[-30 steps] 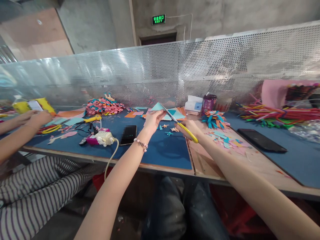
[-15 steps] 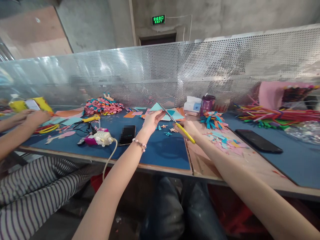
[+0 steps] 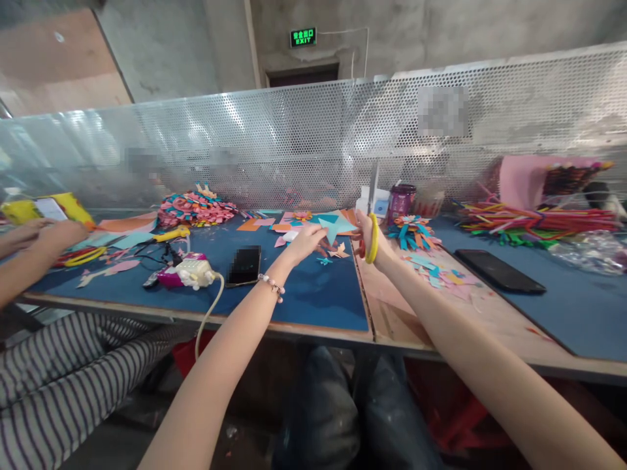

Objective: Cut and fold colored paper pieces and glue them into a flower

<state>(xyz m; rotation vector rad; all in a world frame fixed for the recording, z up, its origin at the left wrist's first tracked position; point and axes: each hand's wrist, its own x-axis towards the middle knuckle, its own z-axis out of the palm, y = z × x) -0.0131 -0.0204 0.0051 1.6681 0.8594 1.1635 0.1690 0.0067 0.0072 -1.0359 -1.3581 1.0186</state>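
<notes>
My left hand [image 3: 304, 244] pinches a light blue piece of paper [image 3: 335, 227] with pointed corners, just above the blue table mat. My right hand [image 3: 366, 236] grips scissors [image 3: 373, 240] by their yellow handles. The blades point upward, apart from the paper. Small star-like paper cut-outs [image 3: 339, 250] in peach and blue lie below the hands. Behind the paper lie orange and pink sheets [image 3: 289, 220].
A colourful heap of cut paper [image 3: 198, 207] stands back left, near a power strip [image 3: 191, 269] and a phone [image 3: 245, 265]. To the right are a purple cup [image 3: 402, 202], paper scraps [image 3: 443, 269], another phone [image 3: 499, 271] and coloured sticks [image 3: 519, 219]. A co-worker's hands [image 3: 53, 235] work far left.
The scissors have swung from lying across the paper to pointing upward, away from it. My left hand has moved slightly right and turned the paper, whose pointed corners now show.
</notes>
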